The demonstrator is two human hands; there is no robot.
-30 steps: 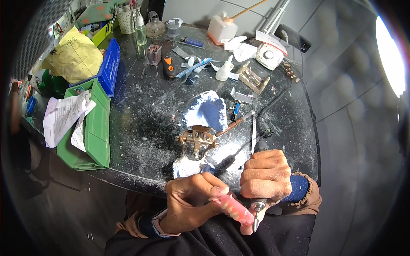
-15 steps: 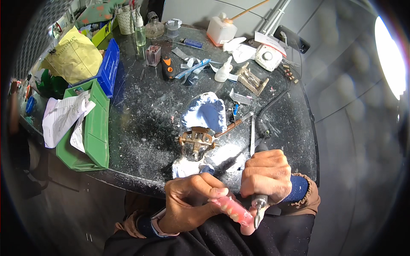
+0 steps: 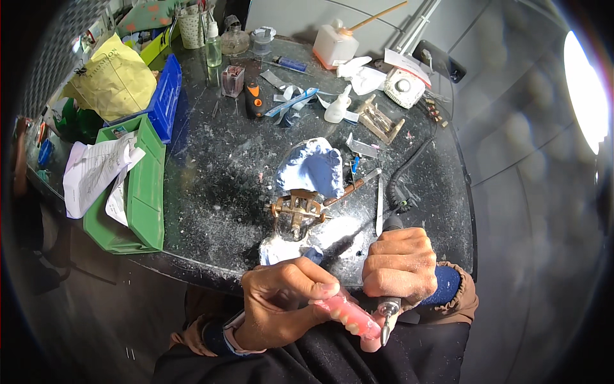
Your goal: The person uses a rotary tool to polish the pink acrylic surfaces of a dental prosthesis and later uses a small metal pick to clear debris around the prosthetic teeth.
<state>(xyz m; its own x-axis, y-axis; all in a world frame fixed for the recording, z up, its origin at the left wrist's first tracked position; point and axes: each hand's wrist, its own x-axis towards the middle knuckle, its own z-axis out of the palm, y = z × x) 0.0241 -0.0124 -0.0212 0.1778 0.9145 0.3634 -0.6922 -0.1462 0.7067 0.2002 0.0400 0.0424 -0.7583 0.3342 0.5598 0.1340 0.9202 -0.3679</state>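
Plainly, left grip (image 3: 272,315) pinching denture (image 3: 353,318) (pink) by upper end, right grip (image 3: 400,266) clasping handpiece (image 3: 388,306)

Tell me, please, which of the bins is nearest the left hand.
The green bin, with white papers; the blue bin, with a yellow bag, is farther from the left hand.

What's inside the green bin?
The green bin holds white papers, spilling over its left side. A small object at its far end is too small to identify. Whatever lies beneath the papers is covered.
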